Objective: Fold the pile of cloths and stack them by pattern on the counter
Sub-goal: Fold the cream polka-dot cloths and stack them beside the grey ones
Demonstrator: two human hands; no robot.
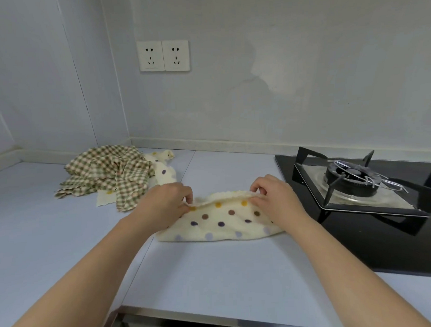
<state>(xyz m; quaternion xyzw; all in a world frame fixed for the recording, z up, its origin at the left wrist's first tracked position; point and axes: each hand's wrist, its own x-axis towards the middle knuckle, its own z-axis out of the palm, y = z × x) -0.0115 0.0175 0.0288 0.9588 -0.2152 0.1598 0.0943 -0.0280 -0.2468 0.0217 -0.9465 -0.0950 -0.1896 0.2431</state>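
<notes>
Dotted cloth (219, 223), seemingly doubled, far edge pinched by left hand (165, 202) and right hand (276, 197)

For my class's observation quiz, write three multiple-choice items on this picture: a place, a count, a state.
1. The pile of cloths lies: A back-left of the dotted cloth; B on the floor; C under it.
2. Socket plates on the wall: A one; B two; C four.
3. The left hand and right hand: A rest flat; B grip the pile; C pinch the dotted cloth's far edge.
Key: 1A, it sits back-left; 2B, two side by side; 3C, both pinch the raised edge.
</notes>
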